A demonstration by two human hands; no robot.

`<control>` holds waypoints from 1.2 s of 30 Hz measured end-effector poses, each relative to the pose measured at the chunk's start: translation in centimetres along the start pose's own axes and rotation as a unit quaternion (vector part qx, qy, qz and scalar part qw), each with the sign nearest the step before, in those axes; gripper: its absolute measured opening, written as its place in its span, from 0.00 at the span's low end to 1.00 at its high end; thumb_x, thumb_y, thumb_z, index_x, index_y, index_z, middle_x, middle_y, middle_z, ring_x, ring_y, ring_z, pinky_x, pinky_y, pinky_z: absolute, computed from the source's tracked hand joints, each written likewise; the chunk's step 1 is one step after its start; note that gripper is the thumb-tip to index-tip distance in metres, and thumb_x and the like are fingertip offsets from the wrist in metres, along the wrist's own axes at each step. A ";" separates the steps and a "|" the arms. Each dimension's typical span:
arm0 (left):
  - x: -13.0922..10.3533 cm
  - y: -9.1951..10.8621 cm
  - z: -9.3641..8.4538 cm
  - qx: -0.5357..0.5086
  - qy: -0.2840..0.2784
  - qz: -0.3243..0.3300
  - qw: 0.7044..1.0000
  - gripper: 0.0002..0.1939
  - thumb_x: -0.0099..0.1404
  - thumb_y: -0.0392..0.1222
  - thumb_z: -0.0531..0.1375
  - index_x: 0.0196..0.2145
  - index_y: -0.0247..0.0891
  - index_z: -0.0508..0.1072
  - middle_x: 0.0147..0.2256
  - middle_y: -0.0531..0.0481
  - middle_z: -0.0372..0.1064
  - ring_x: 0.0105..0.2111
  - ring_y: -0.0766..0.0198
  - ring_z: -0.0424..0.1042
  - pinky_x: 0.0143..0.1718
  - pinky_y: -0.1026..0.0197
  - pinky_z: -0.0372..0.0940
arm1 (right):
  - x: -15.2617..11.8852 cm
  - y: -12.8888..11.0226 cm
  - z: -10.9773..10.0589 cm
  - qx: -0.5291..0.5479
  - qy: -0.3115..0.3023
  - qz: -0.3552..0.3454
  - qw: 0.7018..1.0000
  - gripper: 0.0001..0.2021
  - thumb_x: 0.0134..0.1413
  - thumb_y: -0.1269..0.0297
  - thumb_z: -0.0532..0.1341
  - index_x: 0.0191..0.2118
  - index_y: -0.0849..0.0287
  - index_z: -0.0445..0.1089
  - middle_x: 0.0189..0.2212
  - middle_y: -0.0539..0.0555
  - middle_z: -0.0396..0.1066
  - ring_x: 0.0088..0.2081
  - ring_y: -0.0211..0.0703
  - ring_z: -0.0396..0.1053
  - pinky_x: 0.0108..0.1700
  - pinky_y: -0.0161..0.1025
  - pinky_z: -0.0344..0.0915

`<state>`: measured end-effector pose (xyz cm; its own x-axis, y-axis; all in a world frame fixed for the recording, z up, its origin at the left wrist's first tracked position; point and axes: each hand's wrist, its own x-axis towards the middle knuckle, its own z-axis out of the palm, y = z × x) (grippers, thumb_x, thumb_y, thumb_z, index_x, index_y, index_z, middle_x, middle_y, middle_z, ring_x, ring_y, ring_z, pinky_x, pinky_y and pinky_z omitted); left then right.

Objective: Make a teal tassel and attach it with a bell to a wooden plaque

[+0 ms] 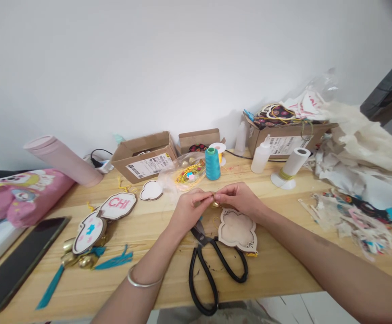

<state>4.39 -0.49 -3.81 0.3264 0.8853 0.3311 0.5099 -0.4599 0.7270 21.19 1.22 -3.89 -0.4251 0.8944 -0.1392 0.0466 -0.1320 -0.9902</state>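
Note:
My left hand (191, 208) and my right hand (238, 198) meet above the middle of the table, fingertips pinched together around a small gold bell (215, 203). Just below my right hand lies a pale wooden flower-shaped frame (237, 228), with yellow cord at its lower edge. Black-handled scissors (201, 238) rest under and beside my left hand, their blade tips partly hidden. A spool of teal thread (212, 164) stands upright behind the hands. Any thread between my fingertips is too small to make out.
Finished ornaments, one a "CHI" plaque (118, 205), lie left with teal tassels (116, 260) and bells. A phone (20, 265), pink bottle (62, 159) and pink bag (30, 193) are further left. Behind stand cardboard boxes (145, 157) and a white bottle (261, 156). Fabric scraps (348, 216) lie right.

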 end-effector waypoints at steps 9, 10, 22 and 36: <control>-0.2 0.7 0.6 0.115 0.035 0.041 0.992 0.09 0.56 0.35 0.54 0.24 0.36 0.74 0.24 0.50 0.67 0.26 0.68 0.65 0.29 0.65 0.60 | 0.0 0.3 0.2 -0.251 0.066 -0.125 0.957 0.13 0.47 0.58 0.57 0.27 0.63 0.72 0.22 0.52 0.70 0.24 0.34 0.61 0.25 0.31 0.55; -0.2 0.8 0.7 0.112 0.037 0.036 0.992 0.09 0.56 0.35 0.54 0.24 0.36 0.74 0.24 0.50 0.68 0.25 0.68 0.65 0.29 0.66 0.60 | 0.0 0.2 0.2 -0.284 0.069 -0.149 0.945 0.12 0.48 0.59 0.56 0.27 0.62 0.72 0.23 0.52 0.71 0.24 0.35 0.62 0.26 0.31 0.56; -0.2 1.3 0.9 0.087 0.040 -0.030 0.995 0.09 0.55 0.37 0.55 0.24 0.37 0.74 0.23 0.50 0.70 0.25 0.68 0.66 0.29 0.66 0.60 | 0.0 0.2 -0.1 -0.354 0.076 -0.177 0.915 0.11 0.49 0.60 0.57 0.24 0.60 0.72 0.19 0.51 0.70 0.22 0.34 0.61 0.25 0.32 0.54; 0.0 0.9 0.5 -0.059 0.018 -0.085 0.994 0.08 0.54 0.41 0.56 0.26 0.35 0.74 0.26 0.49 0.70 0.27 0.67 0.66 0.29 0.66 0.60 | 0.1 -0.3 0.3 -0.103 0.073 -0.138 0.982 0.11 0.40 0.58 0.62 0.25 0.62 0.72 0.24 0.52 0.68 0.28 0.36 0.63 0.31 0.34 0.59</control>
<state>5.30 -0.91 -3.42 0.2134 0.9526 0.2168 0.4579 -0.2935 0.8392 20.86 1.27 -3.65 -0.3132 0.9377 0.1502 0.1354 0.2007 -0.9702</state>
